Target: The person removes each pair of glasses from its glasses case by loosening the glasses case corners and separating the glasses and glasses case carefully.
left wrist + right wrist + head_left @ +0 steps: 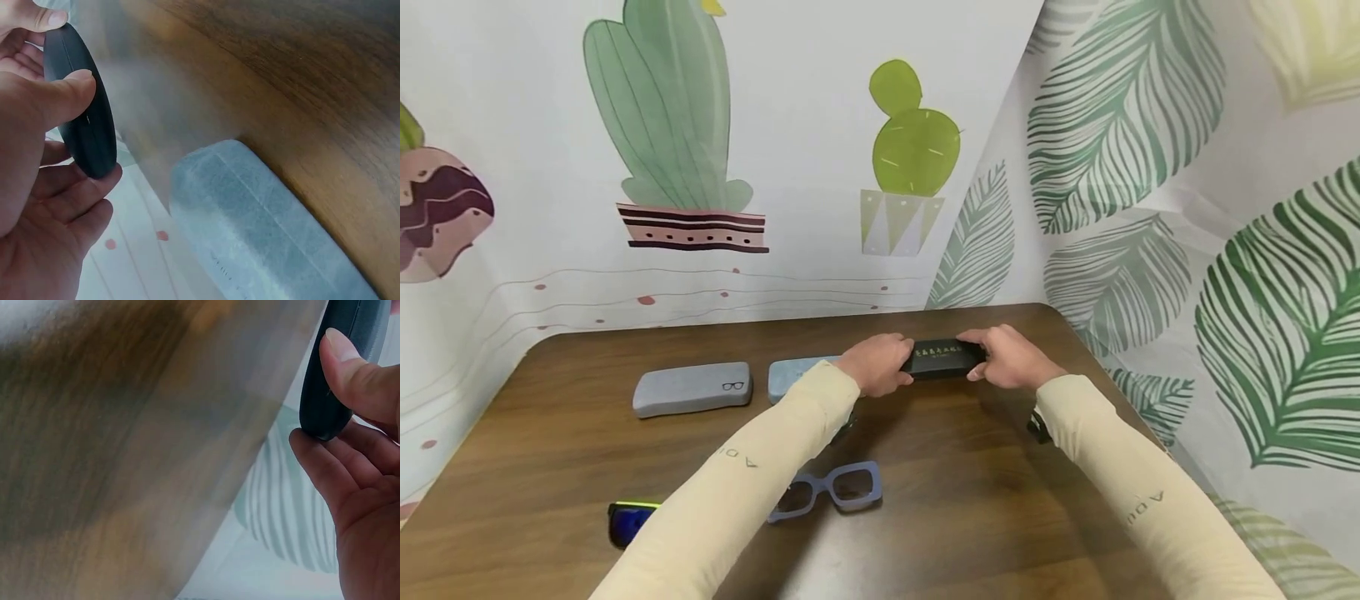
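Note:
Both hands hold a black glasses case (943,372) with gold lettering on its top, near the far edge of the table. My left hand (878,365) grips its left end, the thumb (80,94) lying along the seam on the near side. At the other end, my right hand (1011,358) pinches the case, thumb on the near side and fingers on top and beneath. Seen from the wrists, the case appears closed and above the tabletop. Just left of my left hand lies a light blue glasses case (256,219), partly covered by that hand and sleeve in the head view.
A grey glasses case (688,390) lies farther left on the wooden table (955,517). Nearer me are blue-framed glasses (825,484) and dark blue sunglasses (627,525) with a yellow-green edge, both partly behind my left sleeve. A patterned wall covering (812,167) rises behind the table.

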{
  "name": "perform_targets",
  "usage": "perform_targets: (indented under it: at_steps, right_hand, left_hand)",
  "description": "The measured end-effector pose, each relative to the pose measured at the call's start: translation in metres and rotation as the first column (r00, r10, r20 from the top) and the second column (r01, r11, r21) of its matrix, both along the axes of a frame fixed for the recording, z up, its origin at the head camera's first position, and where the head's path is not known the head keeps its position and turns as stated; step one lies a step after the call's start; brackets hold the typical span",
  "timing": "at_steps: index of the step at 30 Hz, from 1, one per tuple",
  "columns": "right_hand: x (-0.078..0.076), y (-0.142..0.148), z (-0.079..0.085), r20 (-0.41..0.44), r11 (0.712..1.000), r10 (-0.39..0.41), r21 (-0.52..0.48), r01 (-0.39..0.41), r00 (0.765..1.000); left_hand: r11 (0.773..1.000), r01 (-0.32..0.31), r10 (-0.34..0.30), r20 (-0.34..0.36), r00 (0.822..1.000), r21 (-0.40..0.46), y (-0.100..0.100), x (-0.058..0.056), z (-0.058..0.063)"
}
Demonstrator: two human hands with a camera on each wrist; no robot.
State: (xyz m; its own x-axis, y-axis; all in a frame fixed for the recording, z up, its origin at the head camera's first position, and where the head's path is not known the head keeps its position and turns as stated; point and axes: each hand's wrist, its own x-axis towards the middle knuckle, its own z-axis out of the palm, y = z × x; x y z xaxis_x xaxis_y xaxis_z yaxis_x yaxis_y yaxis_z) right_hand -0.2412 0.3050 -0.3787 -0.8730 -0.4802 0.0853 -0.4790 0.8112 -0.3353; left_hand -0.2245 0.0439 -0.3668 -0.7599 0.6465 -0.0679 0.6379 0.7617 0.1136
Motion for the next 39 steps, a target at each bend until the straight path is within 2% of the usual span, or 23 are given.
perform_targets:
  at_steps: [10, 18, 25, 33, 39]
  right_hand:
    - [0.019, -0.002, 0.007, -0.013, 0.999, 0.039, -0.004, -0.039, 0.999]
    - [0.033, -0.004, 0.011, -0.05, 0.995, 0.103, 0.02, -0.102, 0.993]
    - [0.047, -0.005, 0.01, -0.026, 0.991, 0.128, 0.029, -0.127, 0.991]
    - [0.057, -0.004, 0.001, -0.016, 0.989, 0.136, 0.058, -0.135, 0.991]
    - [0.059, -0.005, -0.007, -0.002, 0.987, 0.145, 0.066, -0.144, 0.989]
  left_hand:
    - [0.998, 0.059, -0.062, -0.071, 0.996, -0.038, -0.007, 0.018, 0.006]
    - [0.996, 0.085, -0.085, -0.031, 0.996, -0.013, -0.011, 0.03, 0.01]
    - [0.996, 0.09, -0.09, -0.007, 0.996, -0.01, -0.012, 0.04, 0.012]
    - [0.994, 0.104, -0.104, -0.005, 0.995, -0.017, -0.007, 0.045, 0.005]
    - [0.997, 0.067, -0.065, 0.038, 0.997, -0.044, -0.004, 0.046, 0.0]
